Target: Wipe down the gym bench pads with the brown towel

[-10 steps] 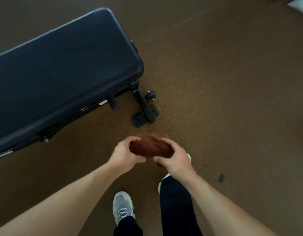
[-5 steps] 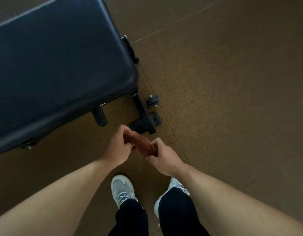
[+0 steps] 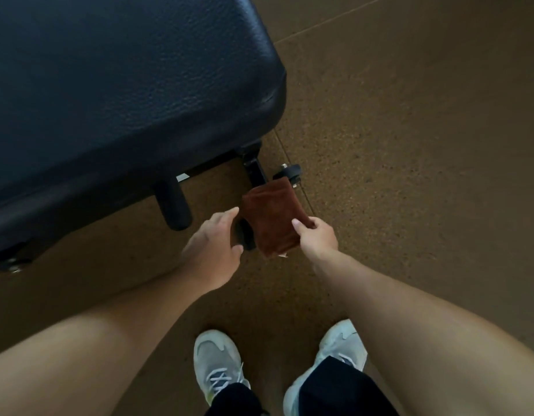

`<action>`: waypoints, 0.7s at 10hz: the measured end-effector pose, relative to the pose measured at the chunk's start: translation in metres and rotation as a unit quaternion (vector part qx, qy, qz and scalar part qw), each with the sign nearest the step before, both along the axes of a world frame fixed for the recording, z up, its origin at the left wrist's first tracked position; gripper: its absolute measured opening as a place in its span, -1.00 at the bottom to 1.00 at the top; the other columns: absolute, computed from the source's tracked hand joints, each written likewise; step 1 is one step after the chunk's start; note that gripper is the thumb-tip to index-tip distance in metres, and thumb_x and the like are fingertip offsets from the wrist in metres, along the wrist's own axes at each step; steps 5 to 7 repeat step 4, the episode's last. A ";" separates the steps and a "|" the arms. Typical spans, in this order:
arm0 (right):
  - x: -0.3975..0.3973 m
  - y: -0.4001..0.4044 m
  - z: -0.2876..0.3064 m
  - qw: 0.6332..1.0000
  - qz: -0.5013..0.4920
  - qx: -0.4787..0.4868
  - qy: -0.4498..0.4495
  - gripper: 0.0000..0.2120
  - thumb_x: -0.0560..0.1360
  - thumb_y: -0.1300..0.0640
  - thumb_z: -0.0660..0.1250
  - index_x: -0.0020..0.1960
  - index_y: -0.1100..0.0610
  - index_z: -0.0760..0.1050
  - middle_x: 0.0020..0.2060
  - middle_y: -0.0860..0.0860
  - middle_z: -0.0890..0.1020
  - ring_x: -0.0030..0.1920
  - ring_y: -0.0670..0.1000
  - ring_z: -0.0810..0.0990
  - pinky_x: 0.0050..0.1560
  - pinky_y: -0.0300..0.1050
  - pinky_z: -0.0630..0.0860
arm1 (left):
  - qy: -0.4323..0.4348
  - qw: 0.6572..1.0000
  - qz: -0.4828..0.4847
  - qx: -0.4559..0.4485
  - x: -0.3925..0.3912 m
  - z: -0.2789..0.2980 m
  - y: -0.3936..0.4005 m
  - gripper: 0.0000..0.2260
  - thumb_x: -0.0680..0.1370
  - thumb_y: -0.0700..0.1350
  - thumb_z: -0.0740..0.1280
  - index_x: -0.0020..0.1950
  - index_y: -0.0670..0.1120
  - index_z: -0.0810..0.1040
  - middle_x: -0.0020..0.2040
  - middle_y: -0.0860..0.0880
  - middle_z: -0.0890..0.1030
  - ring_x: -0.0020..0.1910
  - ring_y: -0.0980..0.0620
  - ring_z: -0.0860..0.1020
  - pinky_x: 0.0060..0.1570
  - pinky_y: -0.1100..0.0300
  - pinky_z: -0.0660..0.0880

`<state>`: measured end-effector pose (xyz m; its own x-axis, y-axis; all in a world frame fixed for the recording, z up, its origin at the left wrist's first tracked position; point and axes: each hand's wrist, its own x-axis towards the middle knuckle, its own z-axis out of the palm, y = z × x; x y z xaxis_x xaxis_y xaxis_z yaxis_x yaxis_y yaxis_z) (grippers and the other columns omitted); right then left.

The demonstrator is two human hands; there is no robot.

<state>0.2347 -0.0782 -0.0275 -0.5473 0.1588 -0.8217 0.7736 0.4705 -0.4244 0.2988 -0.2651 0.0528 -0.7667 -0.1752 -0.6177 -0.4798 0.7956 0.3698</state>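
The folded brown towel hangs in the air below the bench's corner, pinched at its right edge by my right hand. My left hand is just left of the towel with relaxed fingers, apart from the cloth. The dark padded gym bench pad fills the upper left of the view, its rounded corner above and left of the towel.
The bench's black frame leg, a small wheel and a round black foot sit under the pad, close behind the towel. Brown speckled floor spreads to the right. My two grey shoes stand below.
The view moved closer to the bench. My left hand let go of the towel and drew slightly left. The towel now hangs flat from my right hand alone.
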 end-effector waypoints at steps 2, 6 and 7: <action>-0.002 0.010 -0.004 0.997 0.036 0.064 -0.013 -0.63 0.66 -0.06 0.31 0.41 0.05 0.53 0.27 0.02 0.64 0.25 0.11 0.61 0.22 -0.08 0.47 | -0.069 0.998 -0.006 -0.005 0.018 -0.003 -0.007 -0.34 0.62 -0.02 0.36 0.63 0.09 0.09 0.54 0.04 0.35 0.35 0.02 0.49 0.25 0.00 0.54; 0.005 0.026 0.021 0.993 0.072 0.086 -0.033 -0.66 0.66 0.00 0.32 0.40 0.03 0.54 0.28 0.02 0.64 0.25 0.07 0.61 0.17 -0.11 0.46 | -0.079 0.994 0.062 0.044 0.010 0.017 0.011 -0.40 0.63 -0.11 0.35 0.62 0.04 0.19 0.49 -0.02 0.41 0.35 -0.02 0.50 0.27 0.00 0.53; 0.005 0.026 0.021 0.993 0.072 0.086 -0.033 -0.66 0.66 0.00 0.32 0.40 0.03 0.54 0.28 0.02 0.64 0.25 0.07 0.61 0.17 -0.11 0.46 | -0.079 0.994 0.062 0.044 0.010 0.017 0.011 -0.40 0.63 -0.11 0.35 0.62 0.04 0.19 0.49 -0.02 0.41 0.35 -0.02 0.50 0.27 0.00 0.53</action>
